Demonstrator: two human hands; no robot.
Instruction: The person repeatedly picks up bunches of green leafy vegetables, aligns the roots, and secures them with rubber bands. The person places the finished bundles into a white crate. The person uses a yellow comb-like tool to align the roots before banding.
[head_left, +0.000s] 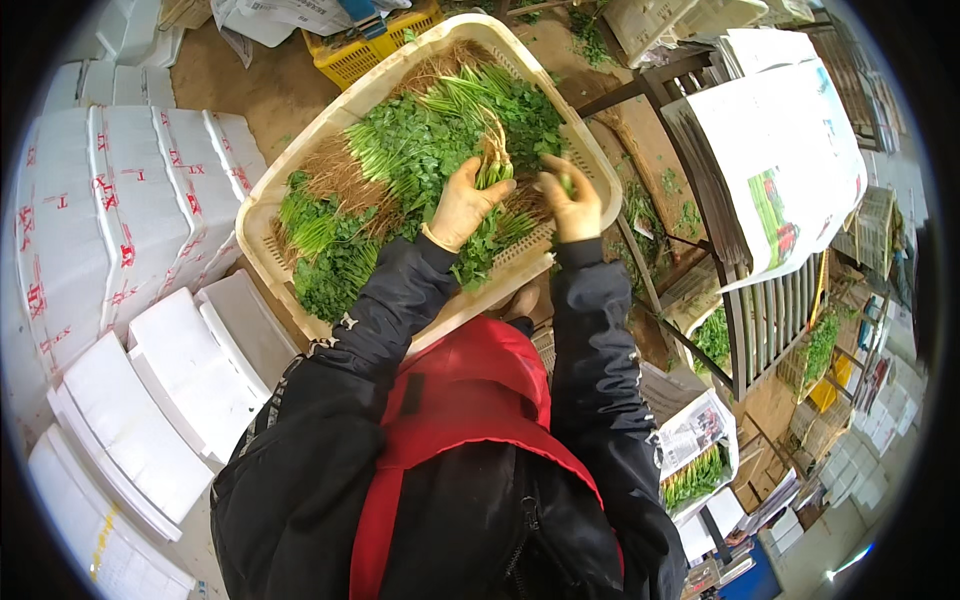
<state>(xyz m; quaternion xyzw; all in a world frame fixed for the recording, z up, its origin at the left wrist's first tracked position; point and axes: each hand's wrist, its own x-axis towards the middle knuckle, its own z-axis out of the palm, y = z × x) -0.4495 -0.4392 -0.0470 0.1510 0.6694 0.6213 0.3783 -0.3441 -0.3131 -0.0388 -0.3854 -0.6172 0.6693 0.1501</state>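
Note:
My left hand (459, 202), in a pale glove, grips a small bunch of leafy greens (495, 171) by its stalks, with the whitish roots pointing away from me and the leaves hanging below the wrist. Close on its right is my gloved right hand (574, 206), slightly blurred, its thumb and fingers closed around a bit of green stalk (566, 182). Both hands are above a large cream plastic crate (300, 146), which stands tilted in my view. Bundled greens (405, 131) fill it, with brown, hairy roots (334, 176) showing between the leafy parts.
White foam boxes (135, 202) with red-printed tape are stacked at left, with further foam boxes (199, 360) nearer me. A yellow crate (375, 49) sits beyond. At right, printed paper sheets (780, 150) cover a dark slatted rack (772, 322). A box of greens (694, 480) stands lower right.

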